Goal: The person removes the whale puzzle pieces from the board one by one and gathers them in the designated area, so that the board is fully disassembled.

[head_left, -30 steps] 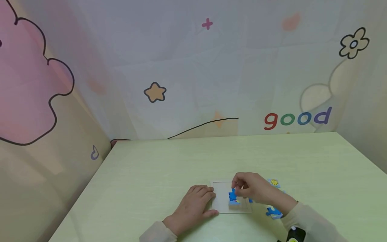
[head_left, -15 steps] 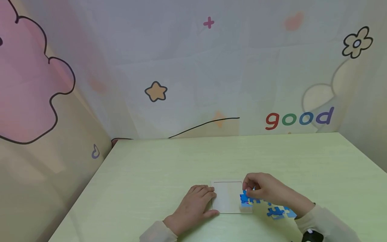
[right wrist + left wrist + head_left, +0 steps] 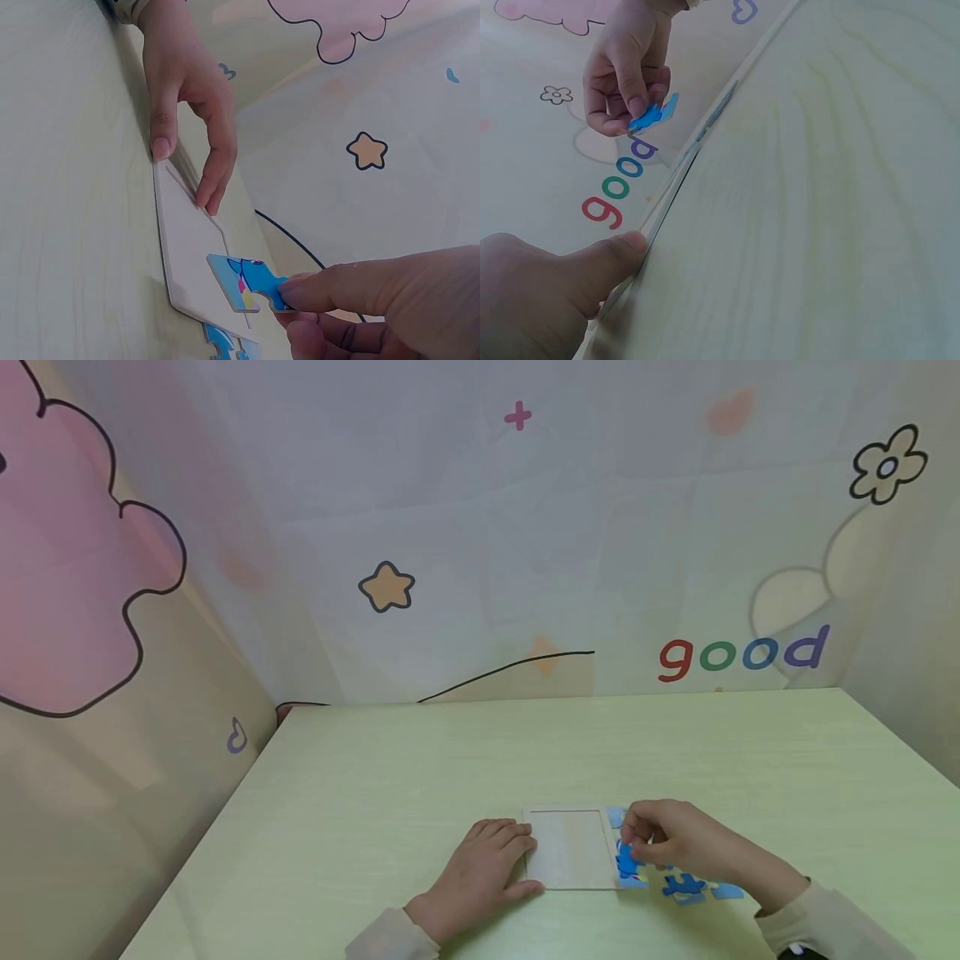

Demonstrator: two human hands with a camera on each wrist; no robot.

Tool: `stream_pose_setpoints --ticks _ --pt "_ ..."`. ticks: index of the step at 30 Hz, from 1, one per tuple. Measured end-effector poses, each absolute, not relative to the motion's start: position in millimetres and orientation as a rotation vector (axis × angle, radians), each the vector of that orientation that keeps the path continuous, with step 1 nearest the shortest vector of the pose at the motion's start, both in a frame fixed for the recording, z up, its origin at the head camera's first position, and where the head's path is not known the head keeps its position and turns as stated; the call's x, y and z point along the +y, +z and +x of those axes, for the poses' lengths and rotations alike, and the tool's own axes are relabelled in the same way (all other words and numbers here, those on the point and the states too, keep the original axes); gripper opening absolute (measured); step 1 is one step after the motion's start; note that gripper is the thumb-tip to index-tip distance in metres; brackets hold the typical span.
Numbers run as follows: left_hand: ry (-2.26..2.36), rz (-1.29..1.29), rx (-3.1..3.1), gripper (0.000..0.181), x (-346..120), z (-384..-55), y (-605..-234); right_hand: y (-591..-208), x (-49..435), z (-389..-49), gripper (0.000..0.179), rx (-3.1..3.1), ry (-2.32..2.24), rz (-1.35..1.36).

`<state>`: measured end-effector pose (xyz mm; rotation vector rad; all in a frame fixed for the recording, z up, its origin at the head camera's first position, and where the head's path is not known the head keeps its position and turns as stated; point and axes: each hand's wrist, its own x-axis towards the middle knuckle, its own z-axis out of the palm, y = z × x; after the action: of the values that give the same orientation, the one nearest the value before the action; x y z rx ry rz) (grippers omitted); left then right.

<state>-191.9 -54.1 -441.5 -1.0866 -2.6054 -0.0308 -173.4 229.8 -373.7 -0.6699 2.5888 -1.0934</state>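
A pale, shallow puzzle board (image 3: pixel 570 852) with a raised rim lies flat on the table. My left hand (image 3: pixel 480 878) rests at the board's left edge, its fingers and thumb spread along the rim. In the right wrist view, the thumb and fingertips of that left hand (image 3: pixel 191 97) touch the board's border. My right hand (image 3: pixel 678 837) pinches a blue jigsaw piece (image 3: pixel 247 279) between thumb and fingers, just above the board's right edge. Blue and pink printing shows on the piece; its grasped end is hidden by the fingers.
Several loose jigsaw pieces (image 3: pixel 682 885) lie on the table right of the board, partly hidden under my right hand. A light blue piece (image 3: pixel 617 817) sits by the board's upper right corner. A printed cloth backdrop (image 3: pixel 480 568) stands behind the table (image 3: pixel 375 760).
My right hand has moved right with the jigsaw piece, from above the middle of the board to its right edge. My left hand has stayed on the board.
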Motion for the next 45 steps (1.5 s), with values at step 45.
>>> stream_pose_setpoints --ticks 45 --pt "-0.032 -1.081 -2.614 0.048 -54 -192 -441 -410 238 -169 0.009 2.778 -1.029 -0.559"
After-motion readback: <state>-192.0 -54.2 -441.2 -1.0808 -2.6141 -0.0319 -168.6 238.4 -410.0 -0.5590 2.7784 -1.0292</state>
